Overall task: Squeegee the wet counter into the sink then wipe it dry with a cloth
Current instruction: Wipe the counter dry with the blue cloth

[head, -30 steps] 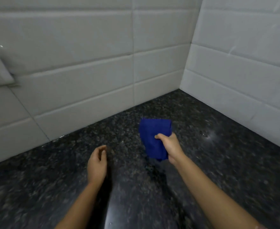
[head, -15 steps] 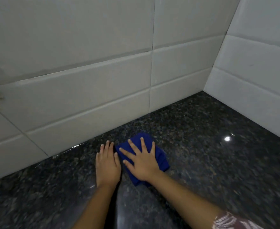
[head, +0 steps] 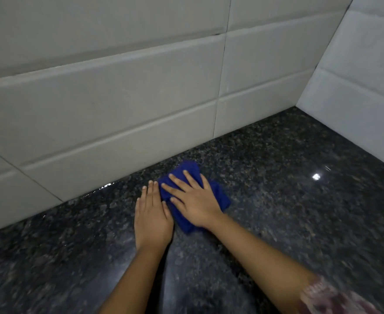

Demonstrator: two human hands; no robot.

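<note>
The person's right hand (head: 196,203) is pressing flat, fingers spread, on a folded deep-blue cloth (head: 220,196) that is lying on the dark speckled granite surface (head: 288,211), close to the foot of the pale grey tiled wall (head: 118,109) and well short of the corner. Its grip is open, pinning the cloth with the palm and not clutching it. The left hand (head: 151,217) is resting flat and empty on the surface just beside the cloth, its grip likewise open. No squeegee and no sink are showing in view, so the squeegee stage is probably over and the drying stage is only getting under way. A glistening wet line is sitting along the wall joint to the left (likely leftover water), and most of the surface looks yet to be wiped.
</note>
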